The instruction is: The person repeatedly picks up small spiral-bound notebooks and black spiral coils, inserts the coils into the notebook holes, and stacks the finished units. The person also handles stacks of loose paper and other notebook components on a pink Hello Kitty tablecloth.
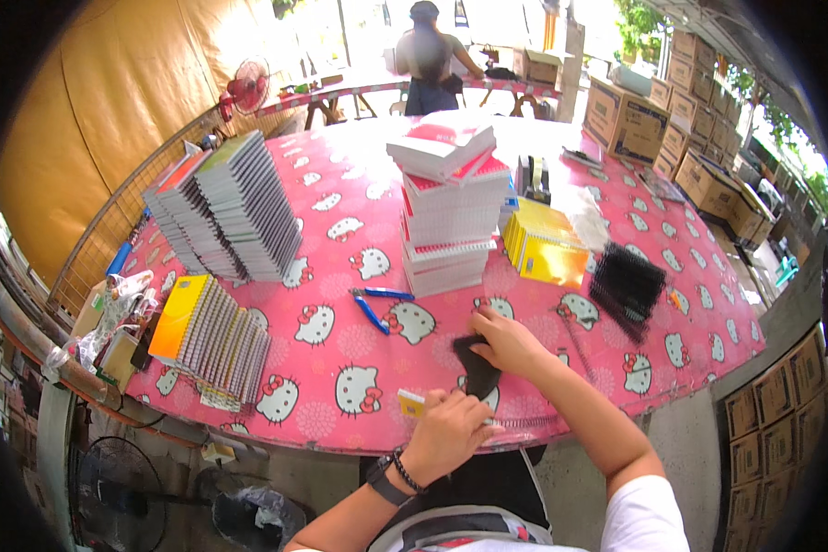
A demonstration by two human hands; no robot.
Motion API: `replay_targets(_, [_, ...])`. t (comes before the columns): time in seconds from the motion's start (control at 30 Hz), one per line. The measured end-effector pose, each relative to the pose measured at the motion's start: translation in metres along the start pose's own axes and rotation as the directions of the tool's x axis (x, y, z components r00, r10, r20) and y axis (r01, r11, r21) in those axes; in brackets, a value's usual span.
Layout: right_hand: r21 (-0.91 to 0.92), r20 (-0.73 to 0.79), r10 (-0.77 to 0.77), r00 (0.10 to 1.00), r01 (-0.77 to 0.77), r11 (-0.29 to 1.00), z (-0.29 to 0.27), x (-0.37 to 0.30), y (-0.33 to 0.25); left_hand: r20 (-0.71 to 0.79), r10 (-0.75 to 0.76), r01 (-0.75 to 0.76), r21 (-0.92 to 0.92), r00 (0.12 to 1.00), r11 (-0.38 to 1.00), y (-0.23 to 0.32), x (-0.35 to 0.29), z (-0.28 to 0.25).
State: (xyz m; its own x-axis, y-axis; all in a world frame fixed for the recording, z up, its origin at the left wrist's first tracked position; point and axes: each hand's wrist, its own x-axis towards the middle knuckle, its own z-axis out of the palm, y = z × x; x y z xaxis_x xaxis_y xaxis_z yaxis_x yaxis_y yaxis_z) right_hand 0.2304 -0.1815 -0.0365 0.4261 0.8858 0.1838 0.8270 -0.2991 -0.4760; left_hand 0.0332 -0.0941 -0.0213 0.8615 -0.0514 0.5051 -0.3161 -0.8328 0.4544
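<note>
At the table's near edge my left hand (446, 428), with a dark watch and a beaded bracelet on its wrist, is closed around a notebook. Only a yellow-and-white corner of the notebook (411, 403) shows past the fingers. A thin spiral coil (529, 423) runs to the right from beside this hand. My right hand (506, 342) is just beyond, its fingers curled over a dark, flat piece (477, 370) whose kind I cannot make out. Blue-handled pliers (373, 308) lie to the left of the right hand.
A tall stack of white-paged notebooks (451, 212) rises ahead. Yellow notebooks (547, 244) and black spiral coils (627, 287) lie right of it. Notebook stacks (230, 212) and spiral-bound yellow notebooks (207, 336) stand left. A tape dispenser (534, 179), cartons (626, 120) and a person (428, 60) are farther off.
</note>
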Motion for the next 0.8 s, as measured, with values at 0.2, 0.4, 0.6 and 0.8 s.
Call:
replay_targets(0.2, [-0.046,0.000,0.058,0.998,-0.058,0.997,-0.025,-0.039,-0.011,-0.017,0.010,-0.011,-0.059,1.000,0.998,-0.002,0.002,0.000])
replay_targets(0.4, [-0.003,0.177,-0.135,0.975,0.138,0.990,-0.026,-0.049,-0.013,0.031,0.054,-0.058,0.136,0.998,0.989,-0.007,-0.007,-0.001])
replay_targets(0.6, [-0.044,0.017,-0.067,0.998,0.068,0.997,-0.002,-0.056,-0.012,-0.009,0.062,-0.061,0.092,0.998,0.994,-0.017,-0.009,-0.012])
replay_targets(0.8, [0.804,0.059,0.076,0.995,-0.092,0.588,0.001,-0.072,-0.002,-0.116,-0.090,0.107,0.148,0.989,0.983,-0.020,-0.012,-0.018])
